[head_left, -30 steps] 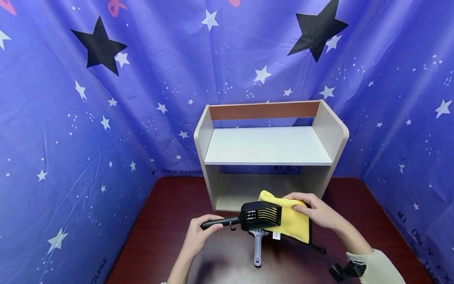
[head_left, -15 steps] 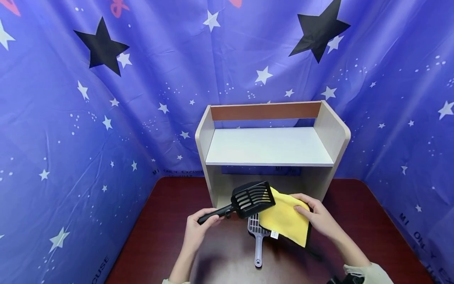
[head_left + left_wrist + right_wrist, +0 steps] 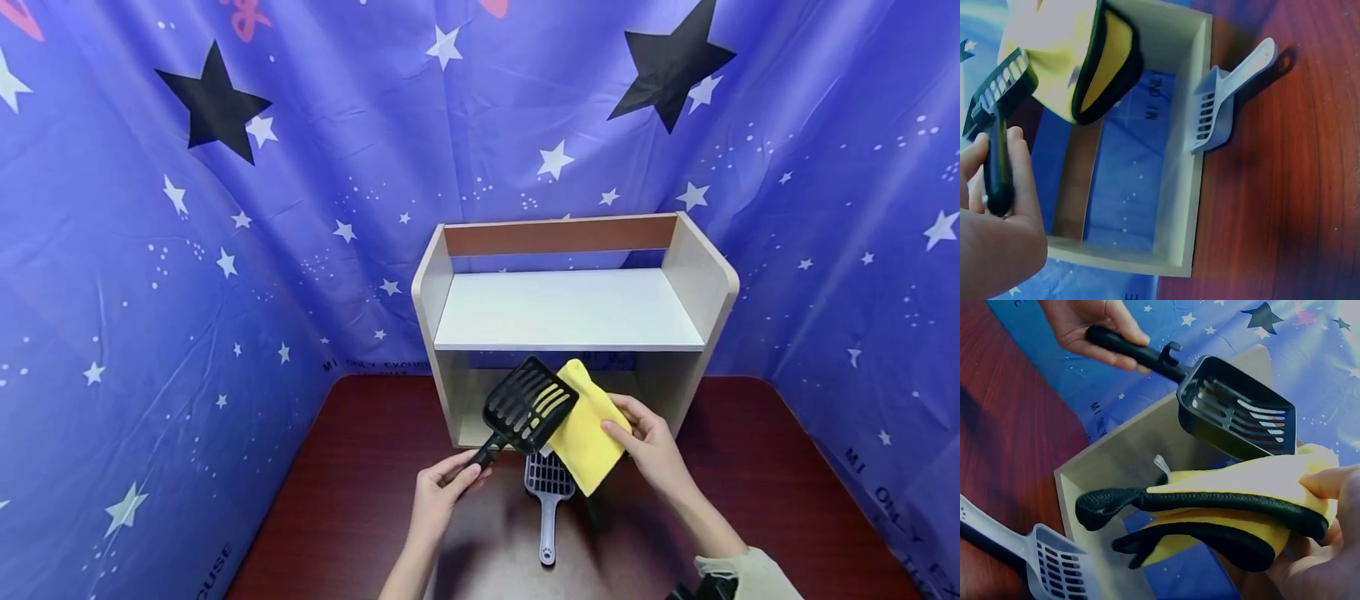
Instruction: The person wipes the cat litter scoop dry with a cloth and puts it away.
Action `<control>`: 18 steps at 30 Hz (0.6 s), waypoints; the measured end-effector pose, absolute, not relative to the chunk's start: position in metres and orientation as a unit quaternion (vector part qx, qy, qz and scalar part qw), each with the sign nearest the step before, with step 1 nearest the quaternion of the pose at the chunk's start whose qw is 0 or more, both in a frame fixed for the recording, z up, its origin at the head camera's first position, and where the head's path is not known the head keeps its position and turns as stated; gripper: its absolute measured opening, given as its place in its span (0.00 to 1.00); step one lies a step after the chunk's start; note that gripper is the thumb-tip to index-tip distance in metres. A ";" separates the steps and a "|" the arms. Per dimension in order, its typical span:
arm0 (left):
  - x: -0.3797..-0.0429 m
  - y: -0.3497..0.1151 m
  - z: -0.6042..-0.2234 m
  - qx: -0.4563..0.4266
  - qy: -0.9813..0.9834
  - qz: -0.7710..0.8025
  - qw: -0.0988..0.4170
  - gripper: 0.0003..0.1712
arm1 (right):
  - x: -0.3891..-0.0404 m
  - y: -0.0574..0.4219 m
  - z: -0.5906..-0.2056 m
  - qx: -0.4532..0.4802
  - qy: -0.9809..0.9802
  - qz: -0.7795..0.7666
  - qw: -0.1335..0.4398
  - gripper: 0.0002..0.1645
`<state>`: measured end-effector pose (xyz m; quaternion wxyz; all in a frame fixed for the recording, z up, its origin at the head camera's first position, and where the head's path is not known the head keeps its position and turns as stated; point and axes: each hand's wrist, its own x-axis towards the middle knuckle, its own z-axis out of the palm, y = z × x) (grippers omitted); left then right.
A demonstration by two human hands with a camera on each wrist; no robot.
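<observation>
My left hand (image 3: pixel 442 496) grips the handle of a black slotted litter scoop (image 3: pixel 517 408), held up in front of the shelf with its head tilted. A yellow cloth (image 3: pixel 592 429) with black edging is pinched between the thumb and fingers of my right hand (image 3: pixel 648 442). In the head view the cloth shows through the scoop's slots at its right side. The right wrist view shows the cloth (image 3: pixel 1229 481) folded, its edge close by the scoop's head (image 3: pixel 1241 412). Below both, a grey litter scoop (image 3: pixel 549 500) lies on the table, handle toward me.
A two-tier shelf unit (image 3: pixel 570 308) with a white middle board stands at the back of the dark red table (image 3: pixel 337 492). Behind and beside it hangs a blue curtain (image 3: pixel 337 167) with stars.
The black scoop has turned its slotted head upward and tilted. My left hand has shifted slightly right. The cloth and right hand have moved left and up, uncovering more of the grey scoop.
</observation>
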<state>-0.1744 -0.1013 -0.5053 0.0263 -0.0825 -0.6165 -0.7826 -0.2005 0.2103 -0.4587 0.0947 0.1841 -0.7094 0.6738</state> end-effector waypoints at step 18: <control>-0.164 -0.079 -0.506 -0.076 -0.654 -0.752 -0.017 0.24 | -0.203 0.188 -0.459 0.145 -0.728 0.659 0.120 0.23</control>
